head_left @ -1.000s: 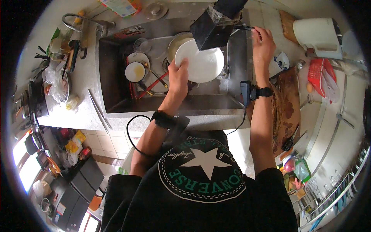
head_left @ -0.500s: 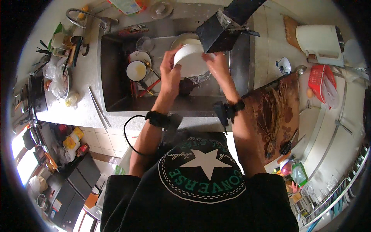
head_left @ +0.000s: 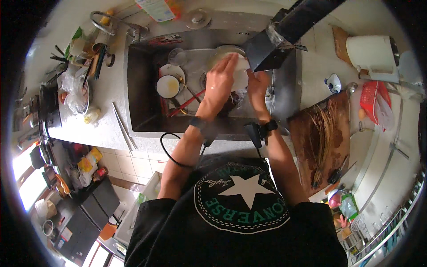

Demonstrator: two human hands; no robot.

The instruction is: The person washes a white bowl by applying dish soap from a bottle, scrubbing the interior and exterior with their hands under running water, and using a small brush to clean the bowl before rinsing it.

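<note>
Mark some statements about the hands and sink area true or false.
The left hand and right hand are both at the white round bowl. True.
The long thin silver rods lie inside the grey metal sink. False: the rods lie on the light-grey counter, left of the sink.
Dry straw-coloured stalks lie on the brown rectangular board. True.
The red plastic basket is left of the sink. False: the basket is to its right.
</note>
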